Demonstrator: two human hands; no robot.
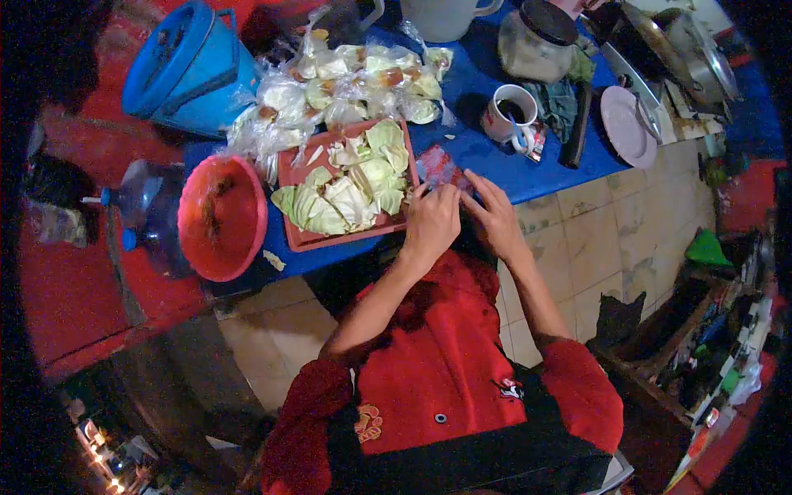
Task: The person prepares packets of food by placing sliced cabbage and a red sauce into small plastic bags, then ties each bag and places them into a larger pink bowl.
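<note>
My left hand and my right hand are close together at the table's near edge. Between their fingers is a thin, clear plastic bag with red print, which both seem to pinch along its near edge. Directly left of it, a reddish plastic tray holds cut cabbage leaves. Behind the tray lie several filled clear plastic bags with cabbage pieces and something orange-brown inside. Fine detail at the fingertips is blurred.
Around the blue table stand a pink basin, a blue bucket, a mug of dark liquid, a dark-lidded jar and a pale plate. Pans lie far right. A dark cat-like shape is on the tiled floor.
</note>
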